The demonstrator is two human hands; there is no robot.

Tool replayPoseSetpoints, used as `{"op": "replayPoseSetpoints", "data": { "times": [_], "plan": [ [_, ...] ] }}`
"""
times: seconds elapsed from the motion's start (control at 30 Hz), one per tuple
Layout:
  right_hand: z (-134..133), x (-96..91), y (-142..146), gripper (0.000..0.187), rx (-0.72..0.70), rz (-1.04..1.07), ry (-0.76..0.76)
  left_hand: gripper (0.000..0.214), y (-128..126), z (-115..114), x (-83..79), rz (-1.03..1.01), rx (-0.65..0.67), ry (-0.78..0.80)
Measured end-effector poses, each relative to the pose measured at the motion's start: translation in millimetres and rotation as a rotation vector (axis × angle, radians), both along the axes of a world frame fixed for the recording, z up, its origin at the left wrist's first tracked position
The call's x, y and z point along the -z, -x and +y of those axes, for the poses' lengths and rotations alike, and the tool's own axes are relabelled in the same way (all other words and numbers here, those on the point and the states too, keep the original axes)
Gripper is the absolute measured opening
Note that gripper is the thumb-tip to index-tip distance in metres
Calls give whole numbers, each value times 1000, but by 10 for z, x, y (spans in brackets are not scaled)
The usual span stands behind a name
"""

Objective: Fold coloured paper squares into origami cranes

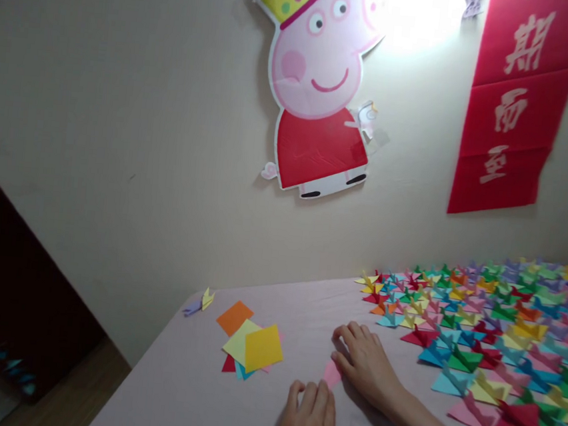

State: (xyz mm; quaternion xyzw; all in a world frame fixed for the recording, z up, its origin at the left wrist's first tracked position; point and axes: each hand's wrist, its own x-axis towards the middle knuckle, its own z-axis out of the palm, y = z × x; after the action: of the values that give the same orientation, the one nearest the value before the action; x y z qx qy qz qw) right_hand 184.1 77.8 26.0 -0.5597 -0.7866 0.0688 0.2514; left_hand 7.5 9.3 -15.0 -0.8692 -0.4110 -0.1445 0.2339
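A small piece of pink paper, apparently folded, lies on the table between my hands. My left hand is at the bottom centre, its bent fingers together and their tips holding the paper's near end against the surface. To the right, my right hand rests palm down with curved fingers. Its thumb tip is at the paper's right edge, and a gap shows between thumb and index finger. Part of the paper is hidden by the fingers. Left of my hands lies a loose stack of square sheets, a yellow sheet on top and an orange sheet behind.
Many folded paper birds in mixed colours stand in rows across the table's right side. Two more folded pieces, one pale yellow and one purple, sit at the far left corner. A wall borders the table behind.
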Motion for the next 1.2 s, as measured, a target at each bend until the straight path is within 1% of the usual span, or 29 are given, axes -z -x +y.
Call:
{"op": "replayPoseSetpoints", "data": {
  "times": [0.1, 0.2, 0.23, 0.3, 0.37, 0.47, 0.57, 0.63, 0.73, 0.93, 1.03, 1.13, 1.2],
  "plan": [
    [-20, -27, 12, 16, 8, -8, -5, 48, 138, -50, 89, -14, 54, -138],
    [-40, -52, 26, 16, 16, -15, -3, 42, 268, -120, 123, -11, 83, -193],
    [-46, -61, 30, 16, 17, -17, 4, 43, 302, -145, 116, -14, 78, -205],
    [-56, -80, 35, 17, 16, -22, 20, 47, 335, -185, 76, -8, 23, -180],
    [-63, -98, 37, 18, 20, -28, 31, 52, 307, -197, 13, 7, -24, -116],
    [-69, -109, 38, 19, 33, -40, 37, 60, 162, -138, -50, -19, -26, -43],
    [-66, -94, 40, 19, 43, -30, 41, 64, 2, -6, -15, -39, -13, -32],
    [-56, -77, 40, 19, 44, -15, 40, 63, -55, 85, 43, -40, 15, -65],
    [-36, -68, 37, 20, 42, 4, 42, 59, -56, 163, 127, -56, 42, -149],
    [-13, -91, 27, 21, 28, 8, 98, 57, 17, 125, 218, -121, 73, -318],
    [10, -67, 10, 22, 25, -6, 96, 58, 8, 102, 214, -186, 75, -387],
    [19, -34, -3, 22, 1, 28, 79, 53, -31, 103, 163, -240, 72, -416],
    [2, -32, 9, 18, -17, 51, 62, 48, -65, 112, 137, -258, 69, -438]
  ]
}}
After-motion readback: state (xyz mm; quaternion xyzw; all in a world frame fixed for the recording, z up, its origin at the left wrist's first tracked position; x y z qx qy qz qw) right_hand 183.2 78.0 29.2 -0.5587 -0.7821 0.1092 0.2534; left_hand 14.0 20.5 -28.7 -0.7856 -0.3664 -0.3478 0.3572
